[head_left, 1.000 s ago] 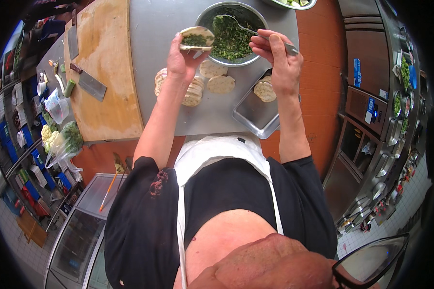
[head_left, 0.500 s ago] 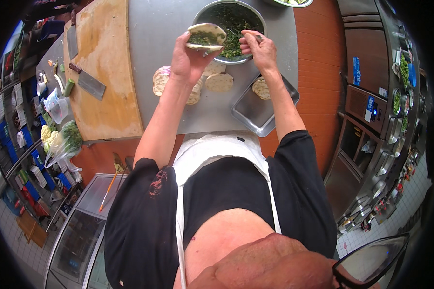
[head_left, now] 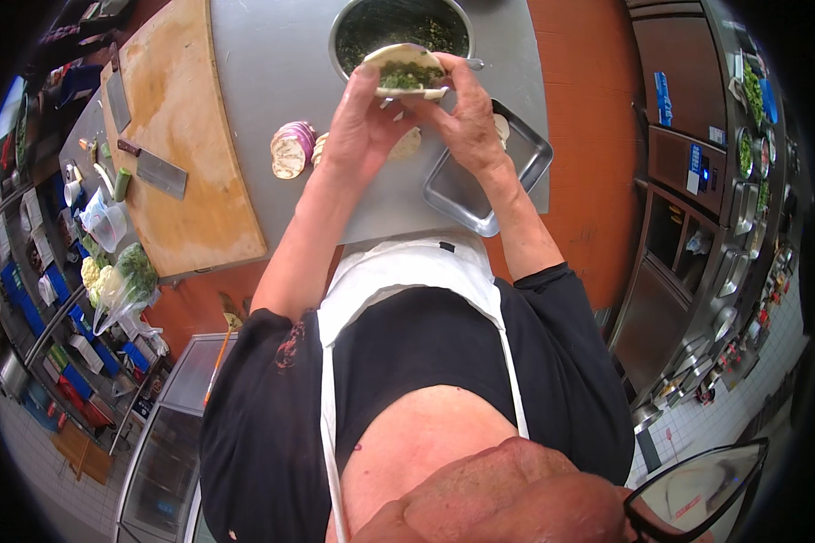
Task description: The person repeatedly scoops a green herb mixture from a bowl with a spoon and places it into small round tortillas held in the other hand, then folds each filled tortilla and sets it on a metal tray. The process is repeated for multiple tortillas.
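In front of me, over the near rim of a steel bowl (head_left: pixel 332 43), a split eggplant slice (head_left: pixel 409 76) is held with its two halves parted and chopped green filling between them. My left hand (head_left: pixel 358 122) is closed around its left side. At its right edge, the fingers and thumb of my right hand (head_left: pixel 469 125) grip it too. Dark green chopped herbs (head_left: pixel 398 27) lie inside the bowl. The bare end of a metal spoon handle (head_left: pixel 475 64) shows by the bowl's right rim. Below my hands, purple-skinned eggplant slices (head_left: pixel 290 152) rest on the steel table, partly covered by my left arm.
A shallow metal tray (head_left: pixel 457 201) stands at the table's right edge, holding a slice mostly hidden by my right hand. To the left lies a wooden board (head_left: pixel 186 118) with a cleaver (head_left: pixel 158 172) and a second knife (head_left: pixel 118 98). Bagged vegetables (head_left: pixel 122 281) sit beyond the board.
My right hand has left the spoon at the bowl and come left onto the stuffed slice. The slice has shifted slightly right, and both hands now hold it.
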The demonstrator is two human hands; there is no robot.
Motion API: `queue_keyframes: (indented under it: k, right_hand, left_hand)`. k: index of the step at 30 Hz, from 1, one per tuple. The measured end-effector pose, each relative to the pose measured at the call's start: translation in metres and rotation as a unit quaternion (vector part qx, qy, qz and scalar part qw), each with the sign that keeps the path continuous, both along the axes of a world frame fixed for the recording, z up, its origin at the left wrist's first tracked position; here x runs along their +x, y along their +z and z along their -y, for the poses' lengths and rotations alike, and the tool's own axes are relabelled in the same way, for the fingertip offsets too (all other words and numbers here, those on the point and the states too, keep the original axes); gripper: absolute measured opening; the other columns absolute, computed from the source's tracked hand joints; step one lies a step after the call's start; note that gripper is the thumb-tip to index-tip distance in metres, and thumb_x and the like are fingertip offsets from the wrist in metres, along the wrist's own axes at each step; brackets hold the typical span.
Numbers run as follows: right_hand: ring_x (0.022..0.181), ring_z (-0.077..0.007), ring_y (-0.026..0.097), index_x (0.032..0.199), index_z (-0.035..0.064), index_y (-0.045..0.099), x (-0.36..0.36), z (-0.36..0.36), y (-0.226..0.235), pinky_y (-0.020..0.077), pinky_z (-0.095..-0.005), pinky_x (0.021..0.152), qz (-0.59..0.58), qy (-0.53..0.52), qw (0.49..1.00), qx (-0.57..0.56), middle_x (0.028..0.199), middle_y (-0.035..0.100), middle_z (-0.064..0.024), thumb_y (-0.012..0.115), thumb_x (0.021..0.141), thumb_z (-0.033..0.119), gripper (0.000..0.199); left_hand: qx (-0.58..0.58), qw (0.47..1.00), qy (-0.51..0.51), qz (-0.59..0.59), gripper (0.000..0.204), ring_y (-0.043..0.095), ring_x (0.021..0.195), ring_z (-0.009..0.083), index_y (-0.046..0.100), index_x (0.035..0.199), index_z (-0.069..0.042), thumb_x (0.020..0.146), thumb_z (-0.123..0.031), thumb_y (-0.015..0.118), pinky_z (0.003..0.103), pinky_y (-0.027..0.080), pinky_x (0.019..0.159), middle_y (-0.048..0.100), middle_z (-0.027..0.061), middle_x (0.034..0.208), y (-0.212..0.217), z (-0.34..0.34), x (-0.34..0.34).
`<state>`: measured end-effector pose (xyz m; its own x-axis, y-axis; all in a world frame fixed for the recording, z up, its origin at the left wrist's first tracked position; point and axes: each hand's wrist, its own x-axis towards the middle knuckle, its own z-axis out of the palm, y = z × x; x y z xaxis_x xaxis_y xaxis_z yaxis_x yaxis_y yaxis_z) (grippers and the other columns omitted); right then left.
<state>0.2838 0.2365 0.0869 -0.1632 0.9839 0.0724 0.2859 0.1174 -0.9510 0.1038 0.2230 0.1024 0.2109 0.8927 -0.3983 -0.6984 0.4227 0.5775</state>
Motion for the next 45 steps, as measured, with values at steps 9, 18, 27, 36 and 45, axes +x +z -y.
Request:
queue_keyframes:
  k: [9, 18, 27, 36, 45]
  right_hand:
    - [0.147, -0.0225, 0.058, 0.156, 0.0087, 0.055, 0.028, 0.021, 0.035, 0.0536, -0.0377, 0.118, -0.16, 0.137, 0.977, -0.034, 0.161, 0.057, -0.0128, 0.089, 0.095, 0.01, 0.07]
    - [0.161, -0.0407, 0.038, 0.119, 0.028, 0.088, 0.02, 0.017, 0.085, 0.0364, -0.0566, 0.132, 0.035, 0.14, 0.963, 0.226, 0.17, 0.052, -0.01, 0.099, 0.074, 0.037, 0.047]
    - [0.163, -0.0365, 0.04, 0.131, 0.0125, 0.084, 0.034, 0.022, 0.06, 0.0388, -0.055, 0.13, -0.15, 0.097, 0.977, 0.119, 0.172, 0.047, -0.0233, 0.085, 0.095, 0.049, 0.051]
    - [0.159, -0.0306, 0.045, 0.143, 0.0087, 0.075, 0.029, 0.029, 0.046, 0.041, -0.0514, 0.129, -0.301, 0.061, 0.95, 0.052, 0.168, 0.049, -0.017, 0.087, 0.097, 0.04, 0.057]
    - [0.132, -0.0195, 0.064, 0.148, 0.0019, 0.062, 0.028, 0.03, 0.057, 0.0569, -0.0346, 0.114, -0.203, 0.126, 0.969, -0.056, 0.143, 0.062, -0.0099, 0.083, 0.095, -0.005, 0.057]
  left_hand:
    - [0.192, 0.957, -0.069, -0.207, 0.061, 0.069, 0.129, 0.0162, 0.056, 0.15, -0.006, 0.097, 0.005, 0.083, 0.034, 0.061, 0.11, 0.071, 0.0052, 0.139, 0.017, 0.034, -0.029]
    - [0.256, 0.921, -0.063, -0.287, 0.06, 0.073, 0.126, 0.0195, 0.057, 0.147, -0.005, 0.095, 0.001, 0.086, 0.036, 0.065, 0.106, 0.073, 0.0095, 0.139, 0.027, 0.038, -0.034]
    - [0.194, 0.964, -0.048, -0.178, 0.06, 0.072, 0.126, 0.018, 0.055, 0.148, -0.007, 0.097, 0.002, 0.085, 0.034, 0.067, 0.102, 0.071, 0.0068, 0.137, 0.029, 0.047, -0.023]
    - [0.222, 0.95, -0.036, -0.215, 0.056, 0.072, 0.123, 0.0164, 0.06, 0.146, -0.006, 0.097, 0.0, 0.086, 0.032, 0.066, 0.102, 0.074, 0.0057, 0.134, 0.033, 0.044, -0.013]
    - [0.24, 0.944, -0.028, -0.222, 0.042, 0.074, 0.119, 0.0139, 0.066, 0.136, -0.006, 0.098, 0.001, 0.084, 0.03, 0.064, 0.103, 0.077, 0.0052, 0.126, 0.034, 0.045, -0.014]
